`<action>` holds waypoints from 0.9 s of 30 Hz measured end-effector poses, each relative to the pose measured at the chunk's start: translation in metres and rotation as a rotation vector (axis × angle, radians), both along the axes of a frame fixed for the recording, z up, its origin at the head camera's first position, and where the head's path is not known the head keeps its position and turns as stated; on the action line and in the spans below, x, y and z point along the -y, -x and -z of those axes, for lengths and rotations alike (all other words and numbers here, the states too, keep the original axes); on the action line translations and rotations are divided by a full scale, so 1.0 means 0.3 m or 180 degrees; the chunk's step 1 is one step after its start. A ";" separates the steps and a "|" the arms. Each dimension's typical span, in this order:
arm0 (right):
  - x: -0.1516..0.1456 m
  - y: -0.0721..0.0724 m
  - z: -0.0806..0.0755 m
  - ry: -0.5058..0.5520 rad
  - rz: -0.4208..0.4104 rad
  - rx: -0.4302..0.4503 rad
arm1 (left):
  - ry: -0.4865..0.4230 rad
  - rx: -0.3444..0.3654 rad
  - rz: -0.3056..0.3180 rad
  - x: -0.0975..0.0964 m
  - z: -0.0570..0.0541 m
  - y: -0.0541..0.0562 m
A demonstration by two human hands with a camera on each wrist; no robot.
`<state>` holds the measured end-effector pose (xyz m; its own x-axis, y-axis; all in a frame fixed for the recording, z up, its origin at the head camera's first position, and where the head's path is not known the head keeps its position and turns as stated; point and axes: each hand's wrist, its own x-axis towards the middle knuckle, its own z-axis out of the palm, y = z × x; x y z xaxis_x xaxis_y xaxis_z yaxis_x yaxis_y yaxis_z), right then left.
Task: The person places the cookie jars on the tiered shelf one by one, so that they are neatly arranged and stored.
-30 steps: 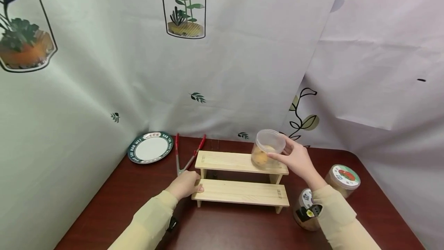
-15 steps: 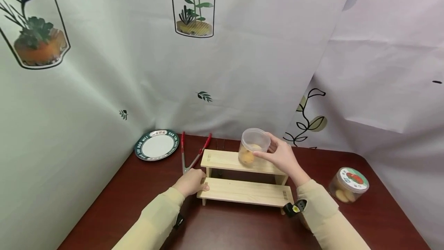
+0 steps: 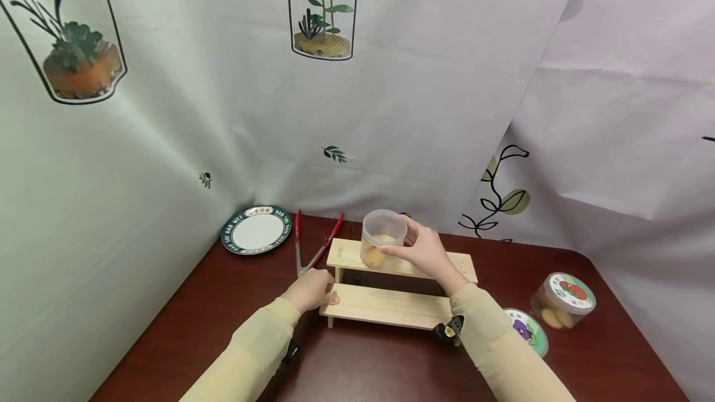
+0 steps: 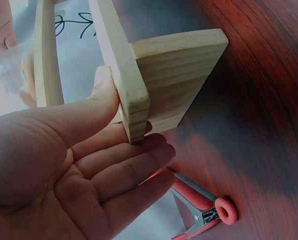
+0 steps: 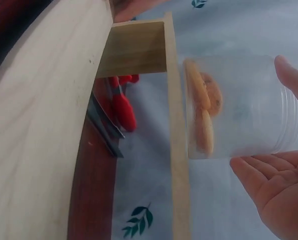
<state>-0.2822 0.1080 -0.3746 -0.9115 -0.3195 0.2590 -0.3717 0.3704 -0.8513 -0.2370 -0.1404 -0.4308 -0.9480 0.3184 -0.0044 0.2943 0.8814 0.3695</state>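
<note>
- The right hand (image 3: 424,253) grips the clear jar (image 3: 382,234), with its thumb on the near side and its fingers around the far side, close to the rim.
- The jar is upright on the left half of the upper board (image 3: 346,254). In the right wrist view its base is right at that board's edge; whether its full weight rests there I cannot tell.
- Inside, a few biscuits (image 5: 212,95) lie at the bottom.
- What has just changed: the jar has moved leftward along the upper board, away from the right end where it was a second ago. I take the work in hand to be shifting its place along that board, rather than lifting it away.
- The left hand (image 3: 310,290) pinches the left end of the lower board (image 3: 385,306), thumb on top and fingers beneath. It has stayed there, and seems to steady the wooden stand (image 4: 179,60).
- Just behind the left hand are the red-handled tongs (image 3: 298,247), spread in a V, with the green-rimmed plate (image 3: 257,232) beside them.
- To the right, near the right forearm, is a purple-printed lid (image 3: 525,329); beyond it stands a tomato-lidded jar (image 3: 563,303).
- All this is on a dark red table (image 3: 218,303) before a printed cloth (image 3: 436,110).
</note>
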 end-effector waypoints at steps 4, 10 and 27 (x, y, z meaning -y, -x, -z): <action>0.013 0.007 0.012 0.0034 -0.0017 0.0071 | -0.0036 -0.0008 0.0021 0.000 -0.001 -0.005; 0.024 0.008 0.011 -0.0064 0.0052 0.0042 | -0.0051 0.0009 -0.0005 0.001 -0.004 -0.008; 0.048 -0.003 0.000 -0.0158 0.0228 0.0107 | -0.0055 0.0037 -0.0027 0.008 0.008 0.005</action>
<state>-0.2813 0.0937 -0.3747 -0.9404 -0.2648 0.2134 -0.3143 0.4371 -0.8427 -0.2385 -0.1428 -0.4332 -0.9506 0.3104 -0.0100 0.2823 0.8773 0.3882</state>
